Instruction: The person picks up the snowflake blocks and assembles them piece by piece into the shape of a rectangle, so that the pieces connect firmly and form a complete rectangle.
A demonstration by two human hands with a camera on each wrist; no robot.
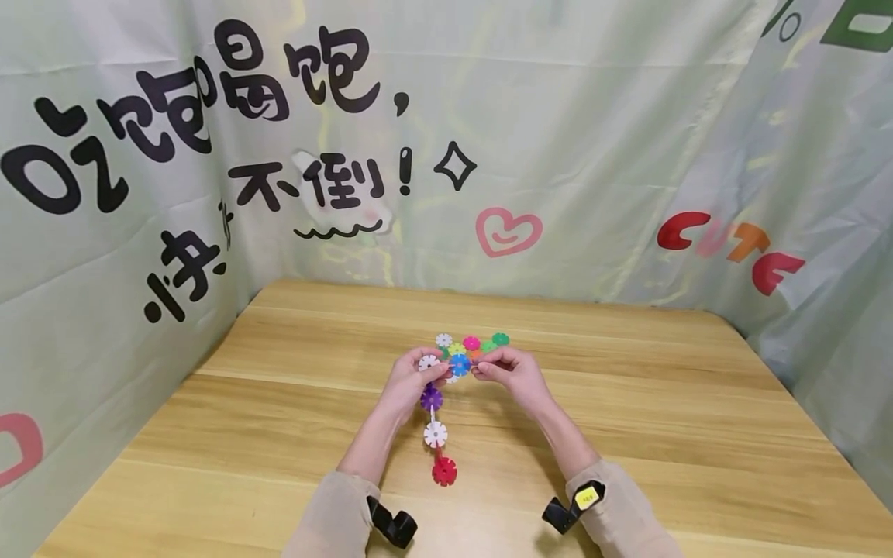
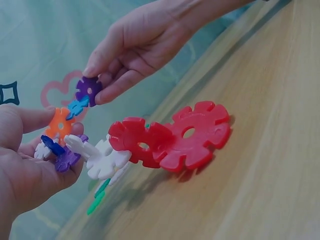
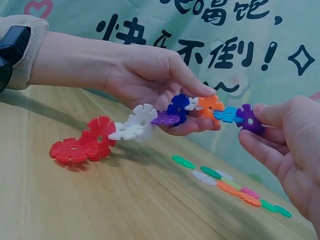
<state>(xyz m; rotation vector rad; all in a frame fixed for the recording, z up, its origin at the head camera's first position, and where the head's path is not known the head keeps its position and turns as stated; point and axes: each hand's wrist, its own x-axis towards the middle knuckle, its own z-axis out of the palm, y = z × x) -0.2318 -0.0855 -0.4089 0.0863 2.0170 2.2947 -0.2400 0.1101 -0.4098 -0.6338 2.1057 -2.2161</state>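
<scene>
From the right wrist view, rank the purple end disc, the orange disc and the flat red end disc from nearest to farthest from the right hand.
1. Purple end disc, pinched in the right hand.
2. Orange disc, under the left hand fingertips.
3. Flat red end disc, on the table, far left.

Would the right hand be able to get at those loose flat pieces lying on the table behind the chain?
Probably yes. The loose pieces lie bare on the table just past the right hand, but its fingers already pinch the chain.
</scene>
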